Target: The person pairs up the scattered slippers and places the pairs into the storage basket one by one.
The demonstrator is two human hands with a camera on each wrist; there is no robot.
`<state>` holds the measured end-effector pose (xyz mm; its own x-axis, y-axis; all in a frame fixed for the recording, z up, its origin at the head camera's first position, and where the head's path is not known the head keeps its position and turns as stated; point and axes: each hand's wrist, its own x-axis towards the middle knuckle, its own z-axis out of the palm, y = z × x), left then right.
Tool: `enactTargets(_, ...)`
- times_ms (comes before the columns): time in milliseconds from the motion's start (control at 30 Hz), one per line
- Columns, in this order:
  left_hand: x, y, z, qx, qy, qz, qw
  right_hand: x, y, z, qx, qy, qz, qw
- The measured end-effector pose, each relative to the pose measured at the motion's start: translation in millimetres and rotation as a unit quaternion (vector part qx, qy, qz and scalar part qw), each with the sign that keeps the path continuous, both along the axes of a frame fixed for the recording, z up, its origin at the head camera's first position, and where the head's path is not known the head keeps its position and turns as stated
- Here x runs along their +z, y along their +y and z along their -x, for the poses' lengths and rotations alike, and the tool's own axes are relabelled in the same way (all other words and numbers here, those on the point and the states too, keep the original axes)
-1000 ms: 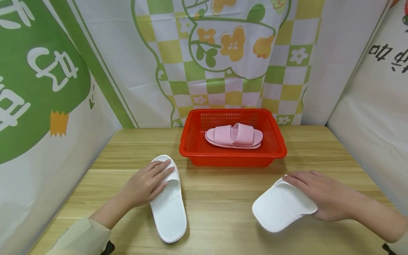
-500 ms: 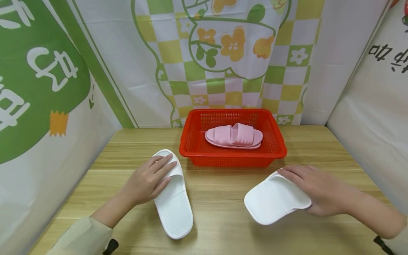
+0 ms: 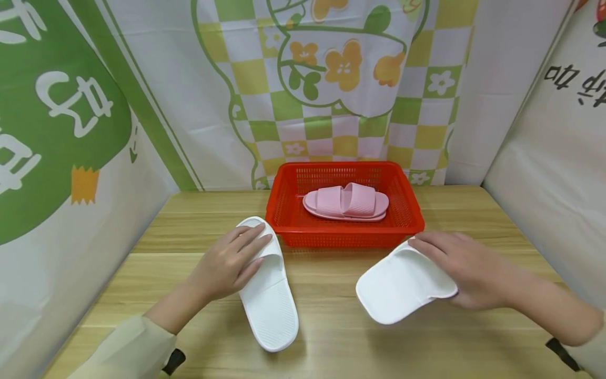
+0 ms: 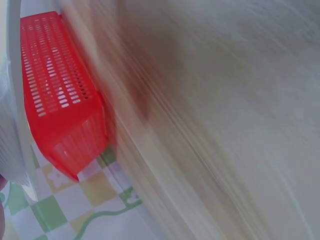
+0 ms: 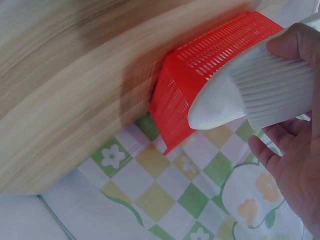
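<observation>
A white slide slipper point(image 3: 273, 313) is in my left hand point(image 3: 227, 266), which grips it across the strap, heel towards me. My right hand point(image 3: 466, 271) holds another white slipper point(image 3: 400, 287), tilted and raised off the table. In the right wrist view, the thumb lies on one side of the ribbed strap point(image 5: 275, 87) and fingers are on the other side. Beyond both hands stands a red basket point(image 3: 347, 230) with a pair of pink slippers point(image 3: 362, 201) lying in it. The left wrist view shows only an edge of the left slipper point(image 4: 17, 110).
Under everything lies a wood-grain table point(image 3: 326, 337), with the basket near its back edge. Behind hangs a cloth with green and yellow checks point(image 3: 289, 108). Printed cloth panels close off the left side point(image 3: 142, 173) and right side point(image 3: 549, 158).
Both hands have moved forward towards the basket with their white slippers. The left slipper has also shifted right and the right one left. The pink slippers stay in the basket.
</observation>
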<state>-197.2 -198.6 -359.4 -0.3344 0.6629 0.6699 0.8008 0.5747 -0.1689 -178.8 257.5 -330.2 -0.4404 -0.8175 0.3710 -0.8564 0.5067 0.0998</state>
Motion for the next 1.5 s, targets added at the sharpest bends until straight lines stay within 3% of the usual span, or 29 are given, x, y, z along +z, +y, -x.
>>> enactTargets(467,4.0,20.9,6.1,0.018,-0.006,-0.018,0.9997,11.3,-10.4,4.7,-0.026,0.017,-0.008,0.9995)
enactTargets(800,13.3,33.5,8.4,0.084,-0.035,-0.033,0.9953,17.6,-19.8,8.9,-0.025,0.049,0.011,0.9985)
enactTargets(1100,19.2,47.9,12.0,0.129,-0.044,-0.030,0.9902,23.1,-30.6,11.8,-0.068,0.068,-0.001,0.9954)
enactTargets(1333,23.1,57.3,13.9,0.137,-0.045,-0.040,0.9887,27.6,-37.8,14.3,-0.083,0.085,0.002,0.9929)
enactTargets(1500,23.7,61.2,15.5,0.137,-0.043,-0.056,0.9881,29.4,-43.1,17.2,-0.080,0.075,0.011,0.9939)
